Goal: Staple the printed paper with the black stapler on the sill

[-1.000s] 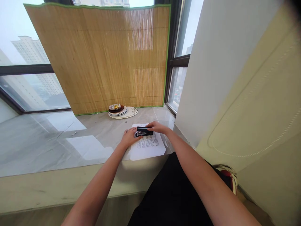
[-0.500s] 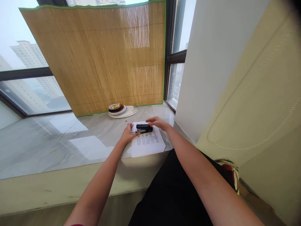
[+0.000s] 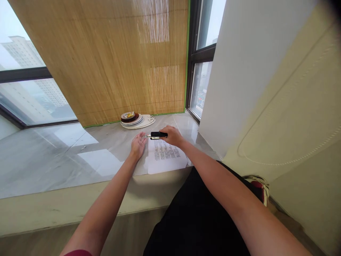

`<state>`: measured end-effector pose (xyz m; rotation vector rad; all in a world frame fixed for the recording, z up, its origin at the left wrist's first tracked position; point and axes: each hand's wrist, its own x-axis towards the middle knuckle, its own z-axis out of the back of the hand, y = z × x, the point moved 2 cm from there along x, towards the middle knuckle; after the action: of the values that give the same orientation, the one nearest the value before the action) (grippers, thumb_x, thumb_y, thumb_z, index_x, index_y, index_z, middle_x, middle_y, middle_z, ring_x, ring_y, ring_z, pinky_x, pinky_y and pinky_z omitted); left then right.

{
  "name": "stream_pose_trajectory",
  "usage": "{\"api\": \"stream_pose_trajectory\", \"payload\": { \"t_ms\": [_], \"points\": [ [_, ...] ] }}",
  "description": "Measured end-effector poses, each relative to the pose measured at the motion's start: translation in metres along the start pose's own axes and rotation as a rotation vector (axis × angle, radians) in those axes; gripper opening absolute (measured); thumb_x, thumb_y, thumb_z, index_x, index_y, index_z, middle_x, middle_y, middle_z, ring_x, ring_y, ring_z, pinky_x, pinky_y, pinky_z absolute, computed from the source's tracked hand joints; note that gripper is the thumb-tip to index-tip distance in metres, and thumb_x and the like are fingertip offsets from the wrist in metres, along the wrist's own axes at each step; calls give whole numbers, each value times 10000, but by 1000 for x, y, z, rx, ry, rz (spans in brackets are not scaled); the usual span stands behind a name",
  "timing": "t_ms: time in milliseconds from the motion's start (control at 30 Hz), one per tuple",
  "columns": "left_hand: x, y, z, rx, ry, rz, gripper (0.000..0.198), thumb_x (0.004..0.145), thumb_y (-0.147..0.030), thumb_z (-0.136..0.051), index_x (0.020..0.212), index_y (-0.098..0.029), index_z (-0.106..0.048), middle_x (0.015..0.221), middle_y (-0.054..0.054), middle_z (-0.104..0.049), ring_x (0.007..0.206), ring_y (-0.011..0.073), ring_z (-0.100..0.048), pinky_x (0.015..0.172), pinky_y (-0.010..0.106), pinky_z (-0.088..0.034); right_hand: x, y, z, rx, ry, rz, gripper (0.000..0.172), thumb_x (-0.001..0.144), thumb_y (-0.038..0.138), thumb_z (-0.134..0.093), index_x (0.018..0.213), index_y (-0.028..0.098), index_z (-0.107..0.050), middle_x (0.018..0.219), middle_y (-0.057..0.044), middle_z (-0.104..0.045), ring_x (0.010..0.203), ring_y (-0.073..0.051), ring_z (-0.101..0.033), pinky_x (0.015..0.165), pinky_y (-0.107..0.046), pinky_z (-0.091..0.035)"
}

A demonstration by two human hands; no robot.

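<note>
Stapler: one, black, sitting in the right hand (image 3: 172, 135) above the far end of the paper; its narrow metal end (image 3: 147, 136) is pointing toward the left hand (image 3: 138, 145).
Hands: two; the right is gripping the stapler (image 3: 157, 134) by its rear; the left is lying just beside the metal end, fingers loosely spread, and whether they are touching it I cannot tell.
Paper: one printed top sheet (image 3: 165, 161) is showing, lying flat near the front edge of the window sill (image 3: 58, 169); sheets beneath cannot be counted.
Dishes: one stack of plates (image 3: 131, 123), too small to count singly, is standing near one oval dish (image 3: 147, 121), partly covering it.
Mat: one bamboo mat (image 3: 112, 64) is covering part of the window behind the dishes.
Cord: one beaded chain (image 3: 277, 164) is hanging along the right wall.
</note>
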<state>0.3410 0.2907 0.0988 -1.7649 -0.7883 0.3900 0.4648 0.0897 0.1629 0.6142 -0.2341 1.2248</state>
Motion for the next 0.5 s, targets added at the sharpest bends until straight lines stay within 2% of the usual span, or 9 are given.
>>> {"api": "stream_pose_trajectory", "payload": {
  "t_ms": [67,133,200,300,400,500],
  "points": [
    [3,2,-1,-127,99,185,378,1092,-416,-392,1120,-137,-645,1244,218,-697,1222,275,-704,1109,483,-551,-1,12,3,-80,-42,134,182,995,229,-647,1127,197,-769,1081,-87,-763,1074,-253,-604,897,-330,-454],
    [3,2,-1,-250,151,317,461,1117,-410,-314,1120,-108,-662,1156,214,-724,1176,274,-722,1084,473,-573,-1,21,3,-180,-25,301,241,1039,168,-547,1174,185,-747,1136,-114,-746,1118,-267,-577,966,-373,-443],
    [1,0,1,-304,157,349,472,1124,-367,-296,1139,-89,-677,1093,194,-742,1124,259,-736,1069,447,-584,-2,26,-1,-273,12,443,315,1062,112,-453,1198,173,-730,1159,-135,-729,1143,-277,-564,1006,-416,-428],
    [-1,-1,2,-326,169,364,385,1106,-259,-353,1138,-78,-692,1040,166,-756,1033,229,-749,1056,409,-590,-2,31,-7,-353,52,556,367,1079,86,-381,1218,171,-709,1170,-139,-713,1163,-274,-563,1022,-434,-426],
    [1,1,2,-311,149,367,321,1068,-153,-386,1139,-86,-691,1001,136,-755,973,206,-746,1052,394,-589,-3,35,-9,-389,63,610,365,1089,95,-373,1222,185,-701,1164,-122,-712,1178,-265,-566,1027,-426,-430],
    [3,3,3,-299,105,351,307,1059,-133,-392,1137,-103,-687,981,129,-746,947,202,-741,1021,388,-605,-4,39,-9,-419,54,613,379,1093,90,-353,1218,180,-699,1190,-121,-706,1193,-259,-565,1036,-411,-427]
  ]
}}
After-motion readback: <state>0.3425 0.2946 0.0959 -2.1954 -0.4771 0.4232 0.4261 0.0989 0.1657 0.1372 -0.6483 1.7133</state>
